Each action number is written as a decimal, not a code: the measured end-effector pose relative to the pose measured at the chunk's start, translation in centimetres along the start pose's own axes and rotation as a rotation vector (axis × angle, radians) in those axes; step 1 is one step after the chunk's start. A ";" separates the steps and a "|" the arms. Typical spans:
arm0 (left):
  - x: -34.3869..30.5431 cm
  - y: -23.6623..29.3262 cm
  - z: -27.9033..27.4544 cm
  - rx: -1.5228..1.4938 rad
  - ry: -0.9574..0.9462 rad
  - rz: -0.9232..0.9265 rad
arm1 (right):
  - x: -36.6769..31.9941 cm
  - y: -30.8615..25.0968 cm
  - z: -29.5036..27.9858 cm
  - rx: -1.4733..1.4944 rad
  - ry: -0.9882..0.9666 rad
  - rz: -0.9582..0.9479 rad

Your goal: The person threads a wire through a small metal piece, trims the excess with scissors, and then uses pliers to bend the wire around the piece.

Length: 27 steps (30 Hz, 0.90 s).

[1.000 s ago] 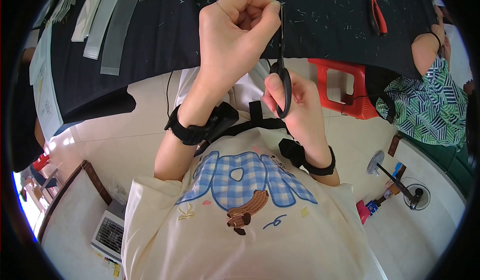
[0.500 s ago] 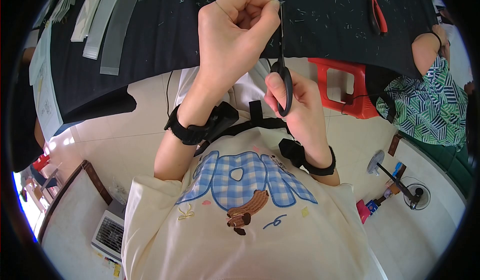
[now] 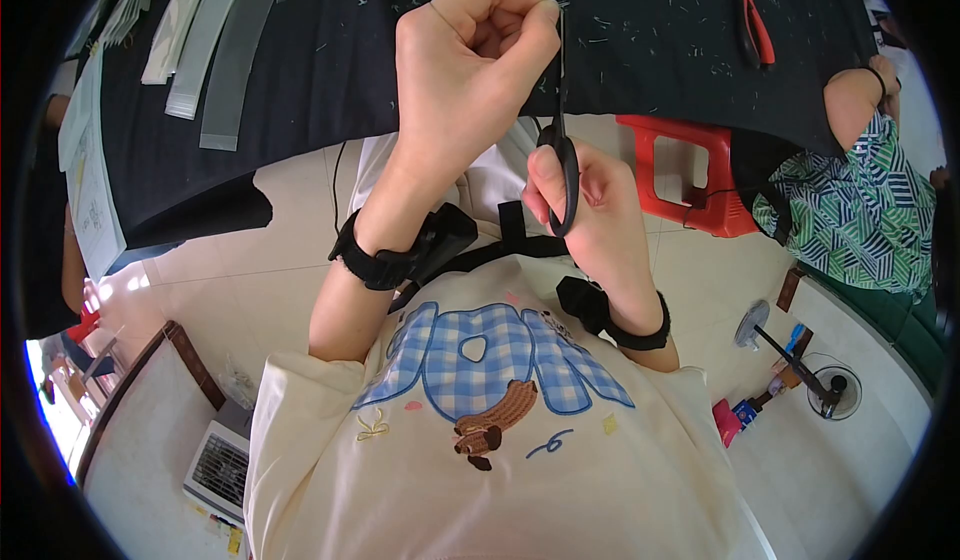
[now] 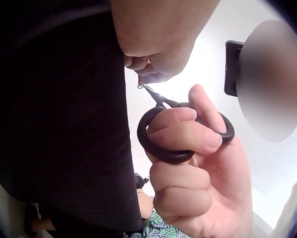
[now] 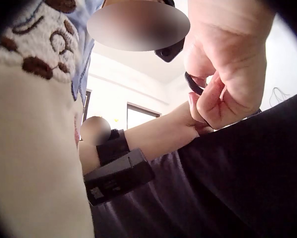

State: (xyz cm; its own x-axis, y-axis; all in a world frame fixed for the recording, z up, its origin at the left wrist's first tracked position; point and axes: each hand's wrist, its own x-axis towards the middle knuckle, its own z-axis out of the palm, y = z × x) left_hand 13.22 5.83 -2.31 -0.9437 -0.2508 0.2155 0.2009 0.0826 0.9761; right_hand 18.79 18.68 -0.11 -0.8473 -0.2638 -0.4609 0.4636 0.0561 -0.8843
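In the head view my left hand (image 3: 470, 70) is raised over the front part of the black-covered table, its thumb and forefinger pinching a tiny object. The left wrist view shows this as a small ring-like bit (image 4: 140, 87) at the fingertips; I cannot tell what it is. My right hand (image 3: 598, 200) grips black-handled scissors (image 3: 572, 185) in front of my body, fingers through the loops. Their blades (image 4: 154, 94) point away from me, with the tips right by the left fingertips. In the right wrist view, most of the scissors are hidden behind the right hand (image 5: 230, 74).
Short thread-like scraps (image 3: 660, 20) litter the black cloth (image 3: 330, 90). Red-handled pliers (image 3: 752, 25) lie at the right, clear plastic strips (image 3: 235, 80) at the left. A red stool (image 3: 715, 215) stands below the table edge, near a person in a green patterned garment (image 3: 860, 210).
The scissors and right hand have shifted very slightly left. My left hand keeps its pinch and has hardly moved.
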 end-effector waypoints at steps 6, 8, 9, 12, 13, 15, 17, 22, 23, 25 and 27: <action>-0.1 0.2 0.0 -0.001 0.002 -0.009 | -0.1 0.0 0.0 -0.033 0.012 -0.004; -0.1 0.2 0.0 0.002 0.004 -0.015 | -0.1 -0.1 -0.1 -0.058 0.019 -0.011; -0.1 0.3 0.0 0.009 0.009 -0.019 | -0.2 -0.2 -0.2 -0.055 0.017 0.010; -0.1 0.2 0.0 0.022 0.015 -0.010 | -0.3 0.0 -0.2 -0.036 0.016 0.028; -0.1 0.2 0.0 0.029 0.018 0.003 | -0.3 0.1 -0.2 -0.022 0.016 0.026; -0.1 0.2 0.1 0.014 0.018 -0.004 | -0.3 0.1 -0.3 -0.018 0.013 0.027; -0.1 0.1 0.0 0.000 0.018 -0.011 | -0.4 0.1 -0.3 -0.014 0.009 0.028; -0.1 0.1 0.0 -0.023 -0.005 -0.022 | -0.4 0.1 -0.2 -0.009 0.011 0.035; -0.1 0.1 0.0 -0.023 -0.004 -0.022 | -0.4 0.1 -0.2 -0.009 0.011 0.034; 0.0 -0.1 0.0 -0.025 0.013 0.013 | -0.5 -0.1 -0.1 0.073 -0.011 0.023; 0.0 0.0 0.0 -0.026 0.006 0.008 | -0.6 -0.2 -0.2 0.081 -0.022 0.013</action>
State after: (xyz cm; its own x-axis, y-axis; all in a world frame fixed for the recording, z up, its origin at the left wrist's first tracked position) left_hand 13.22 5.80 -2.33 -0.9404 -0.2562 0.2234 0.2154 0.0591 0.9747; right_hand 19.18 19.07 0.31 -0.8354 -0.2845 -0.4702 0.4951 -0.0182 -0.8686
